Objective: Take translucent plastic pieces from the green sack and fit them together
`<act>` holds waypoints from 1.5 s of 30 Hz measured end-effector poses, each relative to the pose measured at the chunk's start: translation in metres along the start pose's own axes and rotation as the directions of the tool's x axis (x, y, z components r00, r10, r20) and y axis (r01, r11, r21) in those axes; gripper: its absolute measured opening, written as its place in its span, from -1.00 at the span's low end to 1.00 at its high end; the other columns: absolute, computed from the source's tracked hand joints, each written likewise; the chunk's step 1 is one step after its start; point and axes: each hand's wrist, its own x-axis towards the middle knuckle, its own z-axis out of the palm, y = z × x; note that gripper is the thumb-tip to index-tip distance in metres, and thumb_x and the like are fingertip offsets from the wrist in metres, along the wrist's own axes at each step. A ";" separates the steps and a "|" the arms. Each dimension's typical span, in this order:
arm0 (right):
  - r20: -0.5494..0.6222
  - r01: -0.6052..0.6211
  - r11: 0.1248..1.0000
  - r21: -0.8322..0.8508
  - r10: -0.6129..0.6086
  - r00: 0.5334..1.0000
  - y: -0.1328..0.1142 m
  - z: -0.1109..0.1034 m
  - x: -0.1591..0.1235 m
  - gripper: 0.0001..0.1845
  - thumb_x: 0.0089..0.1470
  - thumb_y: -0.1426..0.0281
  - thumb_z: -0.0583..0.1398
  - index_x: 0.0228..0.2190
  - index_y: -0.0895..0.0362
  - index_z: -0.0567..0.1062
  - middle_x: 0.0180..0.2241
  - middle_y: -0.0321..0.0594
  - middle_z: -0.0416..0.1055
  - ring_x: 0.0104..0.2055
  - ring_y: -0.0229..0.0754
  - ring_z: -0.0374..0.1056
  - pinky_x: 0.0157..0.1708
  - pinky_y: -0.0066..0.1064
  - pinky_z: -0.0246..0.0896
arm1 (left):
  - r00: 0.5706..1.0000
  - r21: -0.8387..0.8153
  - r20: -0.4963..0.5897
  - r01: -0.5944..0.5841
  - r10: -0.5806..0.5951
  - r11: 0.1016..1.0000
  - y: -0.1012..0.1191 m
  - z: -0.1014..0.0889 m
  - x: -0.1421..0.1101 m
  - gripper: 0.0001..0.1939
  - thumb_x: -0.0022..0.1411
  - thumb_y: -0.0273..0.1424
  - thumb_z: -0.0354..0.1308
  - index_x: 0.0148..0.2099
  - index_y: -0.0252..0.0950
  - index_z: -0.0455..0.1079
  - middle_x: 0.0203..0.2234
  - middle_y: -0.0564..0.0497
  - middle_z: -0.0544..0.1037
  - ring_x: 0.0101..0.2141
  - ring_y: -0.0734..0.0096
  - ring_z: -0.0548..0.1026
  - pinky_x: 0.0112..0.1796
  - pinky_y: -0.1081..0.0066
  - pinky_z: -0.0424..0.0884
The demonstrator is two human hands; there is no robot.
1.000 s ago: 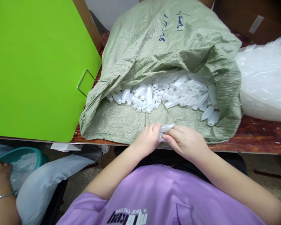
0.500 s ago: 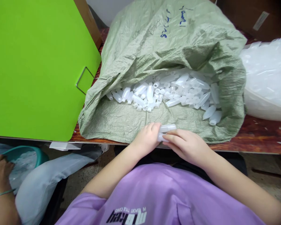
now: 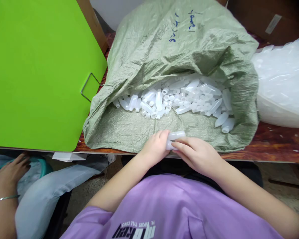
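Note:
My left hand is closed around small translucent white plastic bottles, at least two of them, whose ends stick out to the right. My right hand pinches at the lower bottle with its fingertips; the fingers partly cover it. Both hands are at the table's front edge, just before the mouth of a pale green woven sack. Inside the sack lies a heap of similar loose bottles, pointing every way.
A bright green board with a wire handle stands at the left. To the right is a clear bag of white plastic pieces. At lower left, another person's hand is over a teal basin.
My hands keep nearly the same hold on the bottles, with only a slight shift. The other person's hand has moved right over the basin. The view has shifted a little.

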 end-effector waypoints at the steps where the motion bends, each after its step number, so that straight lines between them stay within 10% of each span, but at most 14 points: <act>1: 0.008 -0.020 1.000 -0.019 0.020 1.000 0.000 0.000 0.000 -0.63 0.19 0.19 -0.02 -0.28 0.15 0.47 -0.36 -0.10 0.46 -0.37 -0.14 0.38 -0.40 -0.36 0.21 | 1.000 0.011 0.008 -0.012 0.012 1.000 0.000 0.000 0.000 -0.62 0.12 -0.36 0.08 0.00 -0.32 0.18 -0.19 -0.13 0.43 -0.18 0.17 0.43 -0.16 0.24 0.34; 11: 0.010 -0.141 0.989 -0.037 0.142 0.990 -0.008 0.003 0.004 -0.63 0.20 0.20 -0.04 -0.32 0.17 0.45 -0.42 -0.11 0.44 -0.41 -0.13 0.37 -0.43 -0.34 0.23 | 0.999 0.015 0.003 -0.038 0.038 0.999 -0.002 0.001 0.001 -0.63 0.13 -0.38 0.07 -0.01 -0.35 0.18 -0.19 -0.15 0.44 -0.18 0.15 0.43 -0.17 0.22 0.34; 18: -0.052 0.029 1.000 -0.002 -0.029 0.998 -0.006 0.007 0.001 -0.73 0.20 0.31 -0.01 -0.28 0.19 0.42 -0.35 -0.07 0.43 -0.33 -0.11 0.35 -0.35 -0.31 0.26 | 1.000 -0.032 0.012 -0.001 0.002 1.000 -0.002 -0.001 0.000 -0.63 0.08 -0.34 0.13 -0.05 -0.30 0.21 -0.21 -0.09 0.46 -0.19 0.20 0.44 -0.18 0.28 0.35; 33: 0.228 -0.226 0.970 0.086 0.202 0.952 -0.018 -0.013 0.027 -0.78 0.09 0.35 0.13 -0.25 0.22 0.43 -0.35 -0.10 0.42 -0.28 -0.08 0.36 -0.29 -0.30 0.24 | 0.996 -0.029 -0.070 0.058 -0.060 0.998 -0.004 0.010 0.001 -0.62 0.09 -0.31 0.08 -0.03 -0.32 0.21 -0.20 -0.14 0.46 -0.17 0.15 0.43 -0.16 0.25 0.34; 40: 0.121 -0.336 0.822 0.459 0.317 0.941 0.010 -0.029 0.035 -0.63 0.14 0.21 0.03 -0.06 0.10 0.32 -0.32 -0.19 0.43 -0.35 -0.18 0.37 -0.39 -0.36 0.26 | 0.975 -0.171 -0.133 0.154 -0.178 0.973 0.010 -0.021 -0.031 -0.56 -0.01 -0.36 0.14 -0.03 -0.26 0.23 -0.18 -0.06 0.45 -0.19 0.21 0.43 -0.19 0.32 0.33; 45: -0.109 -0.527 0.850 0.000 0.524 0.845 0.073 -0.015 0.067 -0.67 0.06 0.30 0.10 -0.15 0.19 0.42 -0.21 0.01 0.39 -0.23 0.02 0.33 -0.30 -0.18 0.21 | 0.911 -0.459 0.327 0.386 -0.252 0.800 -0.007 -0.039 -0.081 -0.67 -0.07 -0.36 0.22 -0.19 -0.24 0.31 -0.42 0.10 0.46 -0.43 0.42 0.41 -0.43 0.47 0.29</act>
